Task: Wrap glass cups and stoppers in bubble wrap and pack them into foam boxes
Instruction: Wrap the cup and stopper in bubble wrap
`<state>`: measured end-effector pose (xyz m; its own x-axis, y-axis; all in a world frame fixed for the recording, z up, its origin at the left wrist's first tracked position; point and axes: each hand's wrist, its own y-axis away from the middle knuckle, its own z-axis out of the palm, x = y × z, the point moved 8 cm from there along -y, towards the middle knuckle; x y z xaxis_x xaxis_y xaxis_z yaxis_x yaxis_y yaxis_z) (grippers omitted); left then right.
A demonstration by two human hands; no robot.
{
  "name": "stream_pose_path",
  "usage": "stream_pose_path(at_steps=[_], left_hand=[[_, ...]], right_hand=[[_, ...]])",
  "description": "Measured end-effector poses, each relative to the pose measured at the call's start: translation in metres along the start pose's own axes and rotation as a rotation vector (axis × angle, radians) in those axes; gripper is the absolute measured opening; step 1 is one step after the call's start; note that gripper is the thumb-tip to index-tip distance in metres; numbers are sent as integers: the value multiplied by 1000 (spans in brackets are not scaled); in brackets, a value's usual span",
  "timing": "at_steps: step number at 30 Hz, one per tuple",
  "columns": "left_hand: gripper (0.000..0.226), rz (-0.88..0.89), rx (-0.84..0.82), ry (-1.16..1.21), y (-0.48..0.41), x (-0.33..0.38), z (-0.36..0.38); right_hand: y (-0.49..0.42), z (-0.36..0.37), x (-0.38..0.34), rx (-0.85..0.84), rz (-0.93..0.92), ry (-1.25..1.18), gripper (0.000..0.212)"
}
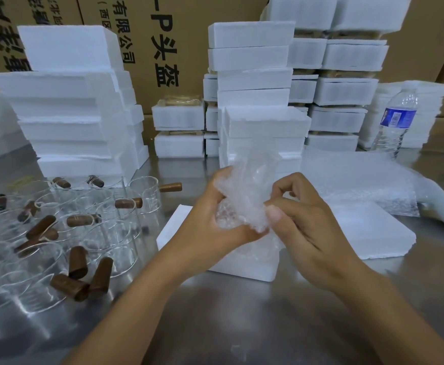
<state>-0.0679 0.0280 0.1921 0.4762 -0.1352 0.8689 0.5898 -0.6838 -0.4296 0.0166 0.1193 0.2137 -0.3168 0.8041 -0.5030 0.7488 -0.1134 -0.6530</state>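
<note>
A bundle of bubble wrap (244,196) is held up above the metal table, with something pale wrapped inside its lower part. My left hand (213,222) cups and grips the bundle from the left and below. My right hand (302,219) pinches the wrap's right edge with curled fingers. Under both hands lies an open foam box (244,264), with its foam lid (368,230) flat to the right. Several glass cups (110,227) with brown stoppers (77,262) tied to them stand at the left.
Stacks of white foam boxes (257,83) rise behind the hands and at the left (70,114). A pile of bubble wrap sheets (357,180) lies at the right, beside a water bottle (397,122). Cardboard cartons (162,43) close off the back.
</note>
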Motion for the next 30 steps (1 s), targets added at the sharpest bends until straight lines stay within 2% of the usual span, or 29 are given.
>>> stream_pose_path(at_steps=[3, 7, 9, 12, 14, 18, 19, 22, 24, 26, 30], left_hand=[[53, -26, -27, -8, 0, -2, 3], [51, -47, 11, -34, -2, -5, -1], [46, -56, 21, -49, -2, -4, -3], [47, -65, 5, -36, -1, -4, -1], [47, -64, -3, -54, -1, -3, 1], [52, -47, 15, -79, -1, -1, 1], [57, -46, 20, -84, -1, -1, 1], [70, -40, 49, -86, 0, -1, -2], [70, -11, 52, -93, 0, 2, -2], [68, 24, 43, -115, 1, 6, 0], [65, 79, 22, -174, 1, 8, 5]], right_hand=[[-1, 2, -1, 4, 18, 16, 35], [-2, -5, 3, 147, 106, -80, 16], [0, -7, 5, 193, 146, -125, 22], [2, -4, 2, 176, 148, -187, 36], [1, -4, -1, 164, 123, -194, 39], [-1, -7, -3, 172, 82, -144, 13], [-2, -6, -4, 159, 76, -105, 13], [-1, 1, -1, 70, 134, -106, 36], [0, 6, 0, 15, 161, -143, 32], [0, 7, 1, -7, 170, -148, 40], [-1, 9, 9, -68, 201, -19, 47]])
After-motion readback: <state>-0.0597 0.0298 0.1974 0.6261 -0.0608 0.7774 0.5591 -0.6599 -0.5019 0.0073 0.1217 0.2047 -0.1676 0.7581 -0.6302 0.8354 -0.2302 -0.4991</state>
